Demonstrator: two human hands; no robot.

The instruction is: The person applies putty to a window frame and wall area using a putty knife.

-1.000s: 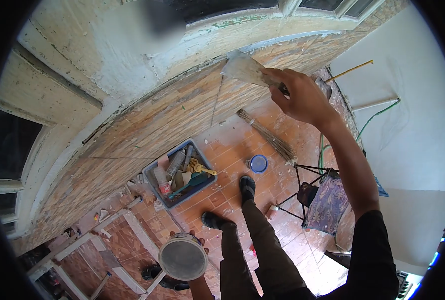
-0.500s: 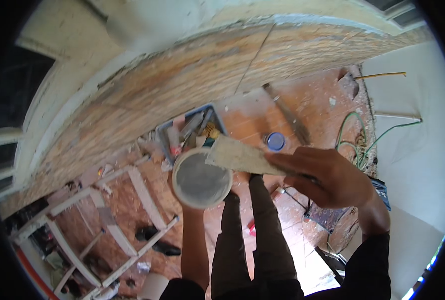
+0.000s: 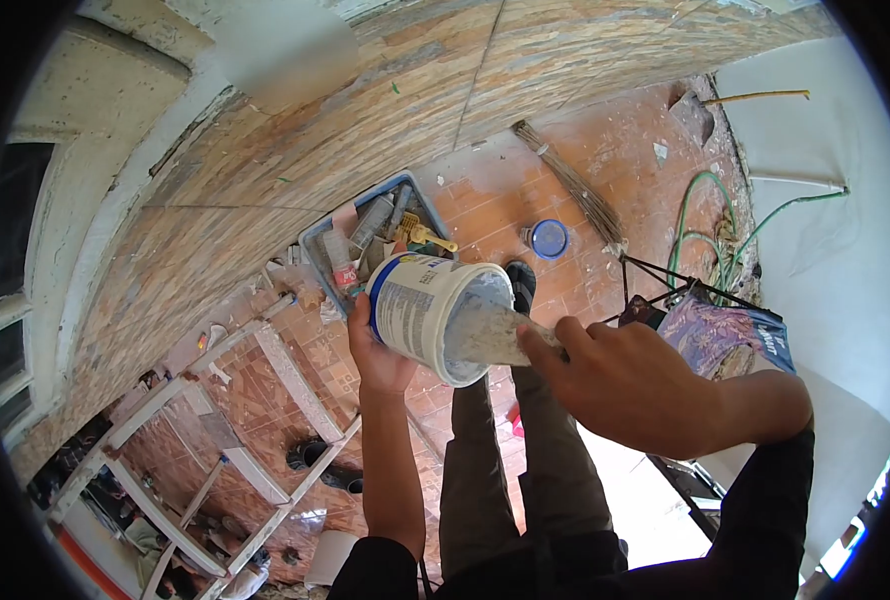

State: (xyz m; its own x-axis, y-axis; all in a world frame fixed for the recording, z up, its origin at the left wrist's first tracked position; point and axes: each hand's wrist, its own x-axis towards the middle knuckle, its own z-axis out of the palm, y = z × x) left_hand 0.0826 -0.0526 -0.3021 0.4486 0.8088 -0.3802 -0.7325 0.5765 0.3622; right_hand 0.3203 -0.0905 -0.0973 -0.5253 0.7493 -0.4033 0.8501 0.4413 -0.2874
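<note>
My left hand (image 3: 380, 355) is wrapped round a white plastic tub (image 3: 412, 310) with a blue band and printed label, supporting it from the left and below. The tub is tilted, its mouth turned to the right, and a greyish-white paste coats the inside. My right hand (image 3: 635, 385) grips a wide putty knife (image 3: 497, 338) by its handle, which is mostly covered by the fingers. The blade, smeared with pale residue, reaches into the mouth of the tub.
Below stands a blue-grey bin (image 3: 433, 215) of bottles and tools by the stone-clad wall (image 3: 365, 130). A blue-lidded container (image 3: 549, 239), a stick broom (image 3: 575, 190) and a green hose (image 3: 681, 215) lie beyond. A paint-spattered ladder (image 3: 300, 385) is at left, a folding stool (image 3: 710, 330) at right.
The tub has tipped from mouth-up to mouth facing right, showing its label. My right hand has moved lower, bringing the blade from above the rim into the tub.
</note>
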